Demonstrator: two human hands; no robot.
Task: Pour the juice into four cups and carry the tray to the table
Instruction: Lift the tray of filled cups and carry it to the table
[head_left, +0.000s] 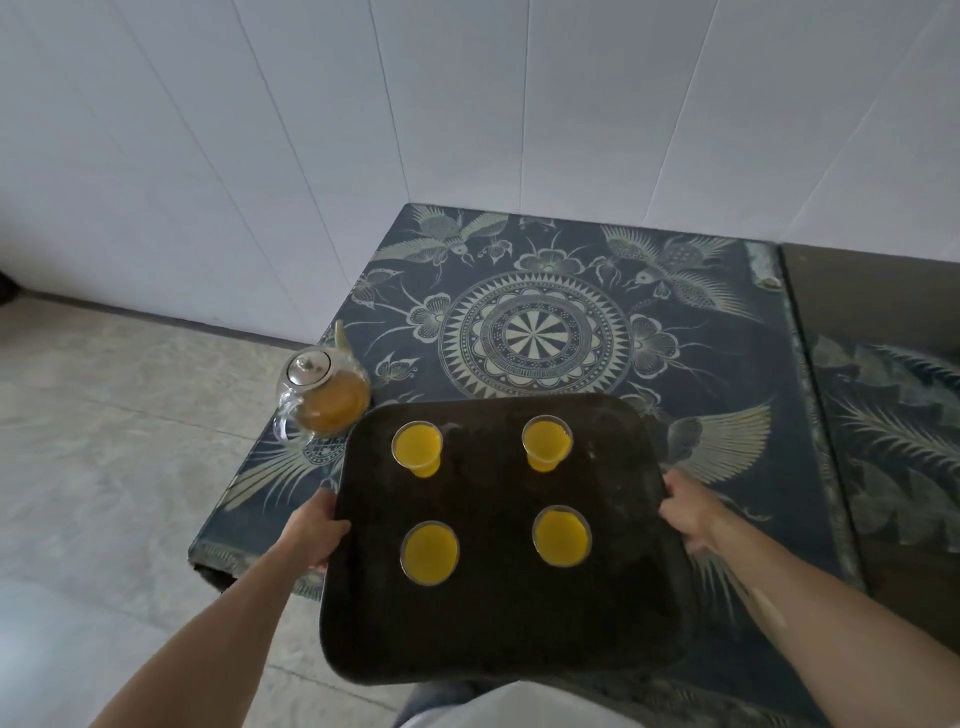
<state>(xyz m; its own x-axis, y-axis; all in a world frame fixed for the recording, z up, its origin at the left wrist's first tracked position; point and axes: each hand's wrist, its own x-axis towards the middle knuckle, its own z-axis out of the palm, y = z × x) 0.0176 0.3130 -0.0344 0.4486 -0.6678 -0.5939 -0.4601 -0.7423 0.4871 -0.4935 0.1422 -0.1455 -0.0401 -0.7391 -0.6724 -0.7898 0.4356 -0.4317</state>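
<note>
A dark rectangular tray (498, 613) is held up over the near edge of a patterned table. My left hand (314, 535) grips its left rim and my right hand (688, 514) grips its right rim. Several clear cups stand on the tray, each filled with orange juice: far left (417, 447), far right (546, 440), near left (429, 552), near right (561, 536). A glass teapot (324, 397) with a metal lid and some juice left in it stands on the table's left edge, just beyond the tray's far left corner.
The table (571, 312), covered in a blue cloth with birds and a round medallion, sits in a corner of white panelled walls. A second dark surface (883, 364) adjoins it on the right. Pale tiled floor (104, 441) lies to the left.
</note>
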